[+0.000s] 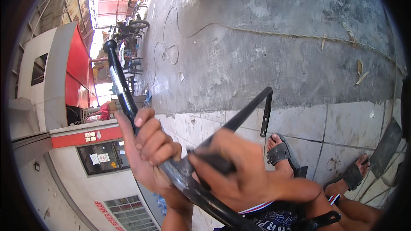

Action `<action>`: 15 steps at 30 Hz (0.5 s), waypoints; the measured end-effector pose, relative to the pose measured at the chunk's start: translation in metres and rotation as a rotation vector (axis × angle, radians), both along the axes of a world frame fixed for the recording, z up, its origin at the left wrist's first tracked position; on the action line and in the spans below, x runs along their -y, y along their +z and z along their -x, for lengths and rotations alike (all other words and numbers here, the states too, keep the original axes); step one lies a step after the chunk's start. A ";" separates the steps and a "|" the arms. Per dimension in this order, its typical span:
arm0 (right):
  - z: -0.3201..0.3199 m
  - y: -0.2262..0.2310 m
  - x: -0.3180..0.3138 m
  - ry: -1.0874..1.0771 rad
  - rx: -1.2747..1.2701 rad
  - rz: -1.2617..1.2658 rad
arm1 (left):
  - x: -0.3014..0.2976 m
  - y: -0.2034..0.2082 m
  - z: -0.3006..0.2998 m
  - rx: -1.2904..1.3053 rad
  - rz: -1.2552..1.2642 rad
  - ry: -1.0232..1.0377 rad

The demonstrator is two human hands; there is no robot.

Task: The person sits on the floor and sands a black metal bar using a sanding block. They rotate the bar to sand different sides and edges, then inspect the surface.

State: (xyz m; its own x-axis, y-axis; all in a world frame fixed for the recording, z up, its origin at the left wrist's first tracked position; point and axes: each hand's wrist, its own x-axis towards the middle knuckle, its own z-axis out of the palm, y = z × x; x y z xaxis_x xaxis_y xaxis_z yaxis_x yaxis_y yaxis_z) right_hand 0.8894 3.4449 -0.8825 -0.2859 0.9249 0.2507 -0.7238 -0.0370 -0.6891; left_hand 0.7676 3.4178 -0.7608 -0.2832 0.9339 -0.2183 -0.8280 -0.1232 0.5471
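A black tubular metal frame (122, 86) slants across the lower left, with a rounded knob at its upper end. My left hand (150, 149) wraps round the tube just above a greyish, scuffed joint (180, 173). Beside that joint is my right hand (242, 162), smeared by motion, its fingers curled. Something dark and blurred (218, 161) shows under its fingers; I cannot make out what it is. Past the right hand a thin black bar (248, 109) rises and bends down into a flat end with holes. A second black end with a hole (327, 219) shows near my lap.
Two sandalled feet (280, 154) rest on pale floor tiles (299, 122). Beyond lies rough grey concrete (239, 64) with a long thin rope (257, 29) and dry leaves. Motorcycles (136, 25) stand far left. A white wall with a red band (64, 140) and window is at left.
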 end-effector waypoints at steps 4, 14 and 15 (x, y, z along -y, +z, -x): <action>-0.005 -0.009 0.007 0.022 0.015 0.005 | -0.004 -0.009 0.001 0.025 0.006 0.001; 0.007 -0.011 -0.001 -0.075 0.038 -0.122 | -0.006 -0.005 0.004 0.020 -0.005 0.029; 0.001 -0.010 0.004 -0.009 0.007 -0.064 | -0.004 -0.004 0.001 0.009 -0.005 0.008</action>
